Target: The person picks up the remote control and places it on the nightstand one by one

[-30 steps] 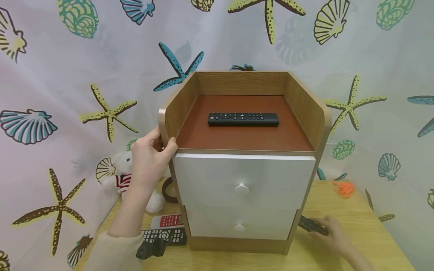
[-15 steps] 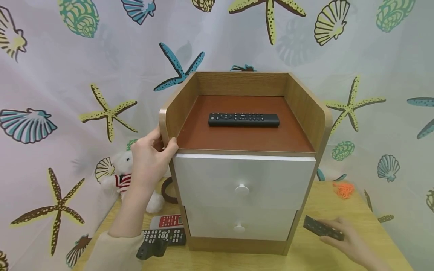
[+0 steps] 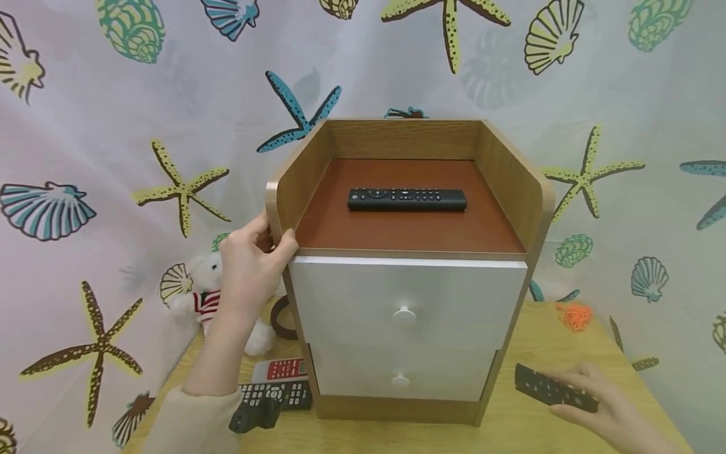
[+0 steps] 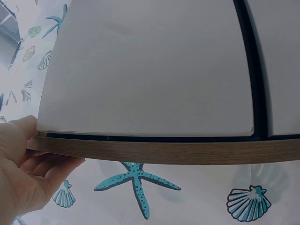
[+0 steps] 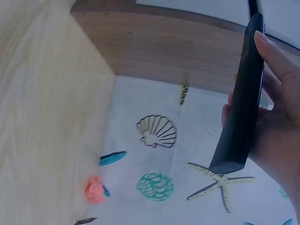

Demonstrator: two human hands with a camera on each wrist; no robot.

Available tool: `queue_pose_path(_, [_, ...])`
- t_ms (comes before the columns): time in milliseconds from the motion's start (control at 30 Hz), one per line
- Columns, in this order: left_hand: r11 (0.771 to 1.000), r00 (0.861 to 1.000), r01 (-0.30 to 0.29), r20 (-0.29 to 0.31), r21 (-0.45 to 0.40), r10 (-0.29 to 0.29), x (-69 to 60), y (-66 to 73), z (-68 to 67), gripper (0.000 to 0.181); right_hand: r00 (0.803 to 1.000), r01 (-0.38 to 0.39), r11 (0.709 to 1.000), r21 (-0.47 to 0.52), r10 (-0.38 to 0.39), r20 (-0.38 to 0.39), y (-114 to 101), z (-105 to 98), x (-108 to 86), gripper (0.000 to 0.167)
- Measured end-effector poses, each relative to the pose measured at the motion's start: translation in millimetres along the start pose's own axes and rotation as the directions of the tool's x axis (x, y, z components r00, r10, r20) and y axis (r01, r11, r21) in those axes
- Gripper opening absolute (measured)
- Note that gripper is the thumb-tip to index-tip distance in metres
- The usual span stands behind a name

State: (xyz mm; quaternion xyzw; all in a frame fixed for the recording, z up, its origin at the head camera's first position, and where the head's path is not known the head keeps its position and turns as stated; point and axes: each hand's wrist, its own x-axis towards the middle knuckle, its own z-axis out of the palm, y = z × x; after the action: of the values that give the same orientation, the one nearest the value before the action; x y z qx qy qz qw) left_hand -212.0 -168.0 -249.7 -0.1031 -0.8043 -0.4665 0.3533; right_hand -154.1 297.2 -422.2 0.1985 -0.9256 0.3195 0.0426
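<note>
A small wooden cabinet point(image 3: 422, 411) with two white drawers stands in the middle of the head view, both drawers in their slots. My left hand point(image 3: 252, 271) grips its left side panel near the top front corner; in the left wrist view the thumb lies at the drawer front and the fingers curl under the panel edge. To the right of the cabinet, my right hand point(image 3: 601, 403) holds a black remote control point(image 3: 553, 388) above the table, apart from the cabinet. Another black remote control point(image 3: 406, 200) lies across the brown cabinet top.
Left of the cabinet lie a black remote with light buttons point(image 3: 289, 395), a red and white keypad device point(image 3: 280, 370), a dark ring point(image 3: 282, 318) and a white plush toy point(image 3: 207, 277). An orange stringy bundle point(image 3: 576, 316) sits on the wooden table point(image 3: 550, 334) at right. A patterned curtain hangs behind.
My right hand, with the remote control in it, has moved right and slightly down, away from the cabinet's side. The left hand and the cabinet have stayed put.
</note>
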Motion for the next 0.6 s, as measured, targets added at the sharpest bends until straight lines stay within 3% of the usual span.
queue_pose_path(67, [1.000,1.000,0.004,0.001,0.001,-0.004,0.1,-0.2,-0.4,0.021,0.996,-0.063,0.998,0.005,0.062,0.057,-10.2,-7.2,1.1,0.044])
queue_pose_path(133, [1.000,1.000,0.007,0.002,0.006,-0.007,0.2,-0.1,-0.6,0.022,0.996,-0.064,0.998,0.010,0.063,0.070,-21.1,-12.4,1.7,0.043])
queue_pose_path(267, [1.000,1.000,0.006,0.001,0.011,-0.006,0.6,0.6,-0.4,0.023,0.996,0.085,0.996,0.026,-0.085,0.002,-41.5,-16.4,3.7,0.042])
queue_pose_path(433, [1.000,1.000,0.008,0.004,0.008,-0.008,0.6,0.8,-0.5,0.023,0.965,0.261,0.962,0.074,-0.258,-0.055,-66.8,-21.9,11.2,0.048])
queue_pose_path(600, [1.000,1.000,0.009,0.006,0.007,-0.010,0.1,0.5,-1.4,0.024,0.951,0.303,0.953,0.027,-0.301,-0.067,-101.2,-35.4,19.5,0.050])
